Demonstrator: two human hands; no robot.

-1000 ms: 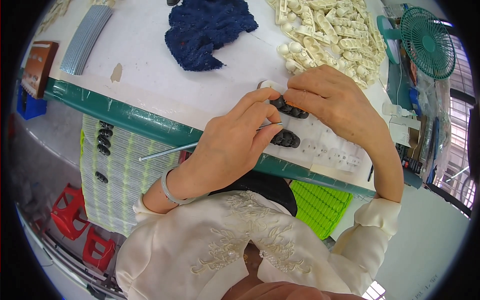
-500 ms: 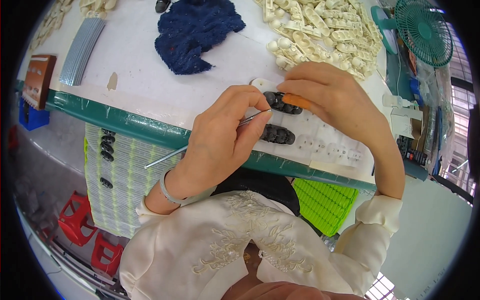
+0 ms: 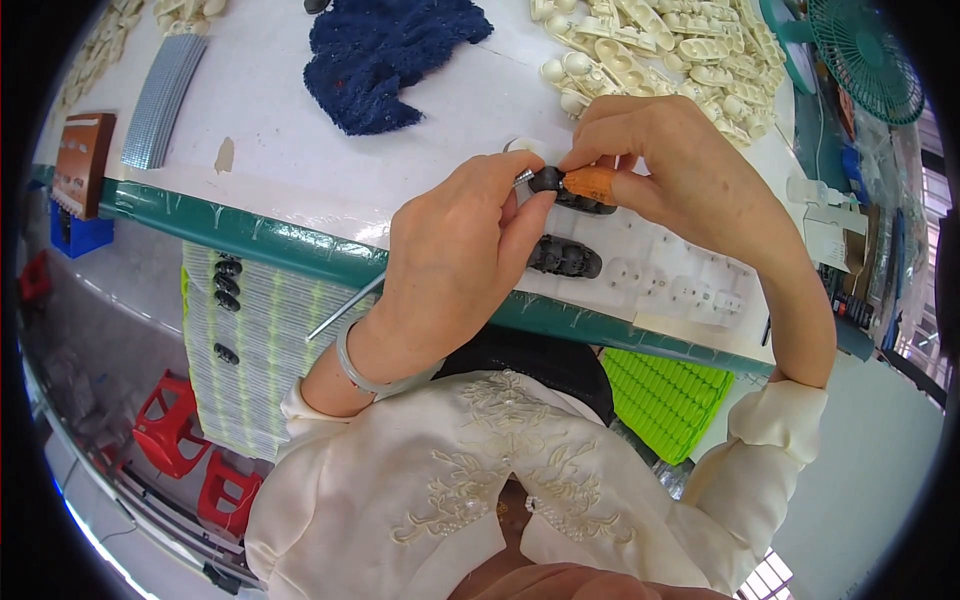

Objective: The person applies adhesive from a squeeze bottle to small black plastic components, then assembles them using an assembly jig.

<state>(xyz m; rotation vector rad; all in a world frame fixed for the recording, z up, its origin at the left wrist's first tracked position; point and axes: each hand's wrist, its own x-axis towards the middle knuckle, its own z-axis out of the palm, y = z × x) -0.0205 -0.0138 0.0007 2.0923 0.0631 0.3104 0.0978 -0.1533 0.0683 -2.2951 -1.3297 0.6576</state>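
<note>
My left hand (image 3: 455, 235) pinches a thin metal rod-like tool (image 3: 345, 305), which runs back beneath the palm. The tool's tip meets a small rounded black piece (image 3: 547, 180) between my two hands. My right hand (image 3: 680, 165) is closed, its fingertips and orange-covered thumb (image 3: 590, 185) pressed against that black piece. Under the right fingers sits a black lobed part (image 3: 592, 206), mostly hidden. A second black lobed part (image 3: 565, 258) lies nearer me, beside clear moulded plastic pieces (image 3: 650, 280).
A heap of cream plastic parts (image 3: 690, 50) spreads at the far right, near a green fan (image 3: 865, 60). A dark blue cloth (image 3: 375, 70) and a silvery ribbed strip (image 3: 165, 100) lie farther left. The green table edge (image 3: 250, 235) runs before me; black pieces (image 3: 227, 290) rest on a striped surface below.
The small black piece has come up between both hands, and my right fingers have closed in on it. The tool's tip now meets it. The whole view has shifted slightly.
</note>
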